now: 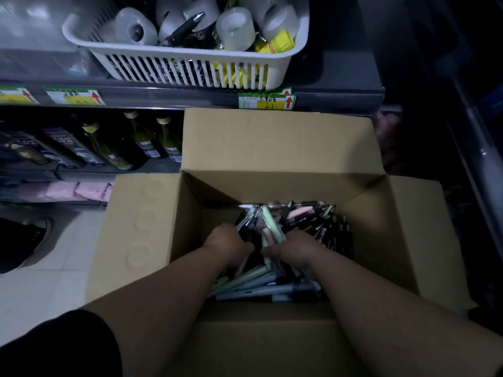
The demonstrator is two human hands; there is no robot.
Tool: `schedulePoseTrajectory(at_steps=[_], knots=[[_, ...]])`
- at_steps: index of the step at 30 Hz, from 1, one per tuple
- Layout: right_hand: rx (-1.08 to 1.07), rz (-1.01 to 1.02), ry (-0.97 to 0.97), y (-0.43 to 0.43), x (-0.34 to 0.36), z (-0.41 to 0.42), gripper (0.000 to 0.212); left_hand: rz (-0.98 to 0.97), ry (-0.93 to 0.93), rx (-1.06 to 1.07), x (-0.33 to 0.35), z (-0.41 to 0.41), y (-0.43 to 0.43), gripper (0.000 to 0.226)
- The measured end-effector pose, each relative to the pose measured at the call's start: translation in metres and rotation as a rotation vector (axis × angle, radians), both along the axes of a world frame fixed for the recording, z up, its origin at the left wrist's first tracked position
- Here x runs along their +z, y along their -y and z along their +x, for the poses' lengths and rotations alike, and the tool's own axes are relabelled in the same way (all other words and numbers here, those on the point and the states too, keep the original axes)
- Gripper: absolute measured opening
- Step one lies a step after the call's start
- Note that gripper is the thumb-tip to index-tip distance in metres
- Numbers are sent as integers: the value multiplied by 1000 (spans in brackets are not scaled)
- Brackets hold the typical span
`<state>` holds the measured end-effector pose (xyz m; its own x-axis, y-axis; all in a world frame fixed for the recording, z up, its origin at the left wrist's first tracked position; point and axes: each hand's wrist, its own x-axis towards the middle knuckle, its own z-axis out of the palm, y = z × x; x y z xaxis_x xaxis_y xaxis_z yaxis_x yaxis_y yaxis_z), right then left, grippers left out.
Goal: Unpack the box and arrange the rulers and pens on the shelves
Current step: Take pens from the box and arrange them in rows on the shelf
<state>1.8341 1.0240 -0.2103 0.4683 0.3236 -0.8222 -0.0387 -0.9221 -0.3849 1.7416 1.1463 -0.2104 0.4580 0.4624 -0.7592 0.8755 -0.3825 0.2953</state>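
Pens (268,229) in the box (152,227) are gripped in a bunch by left hand (231,242) and right hand (294,250).

The cardboard box (272,142) is matt brown, smooth but for faint round dents on its 9 o'clock flap, and the pens (245,278) inside look like smooth, slightly shiny plastic. At 12 o'clock the basket (190,58) is white moulded plastic holding glossy translucent tape rolls (235,28); the bottles (168,140) at 10 o'clock are shiny glass.
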Motion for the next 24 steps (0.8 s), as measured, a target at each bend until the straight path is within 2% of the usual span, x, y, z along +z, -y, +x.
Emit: schedulePoseTrajectory(at_steps=[3,6,9,13,18,24], knots=[[-52,41,-45,-1,-4,-2,49,29,36,10,0,-1,0,33],[-138,109,-171,-2,1,-4,33,51,64,30,1,-4,0,44],[-228,161,-232,-1,4,-4,17,44,125,44,2,-5,0,42],[-235,218,-219,8,11,3,8,35,243,12,11,-4,0,41],[-207,352,-172,23,31,3,11,37,412,-41,30,-6,6,43],[-324,572,-14,35,63,-6,13,60,654,-2,65,-3,20,35]])
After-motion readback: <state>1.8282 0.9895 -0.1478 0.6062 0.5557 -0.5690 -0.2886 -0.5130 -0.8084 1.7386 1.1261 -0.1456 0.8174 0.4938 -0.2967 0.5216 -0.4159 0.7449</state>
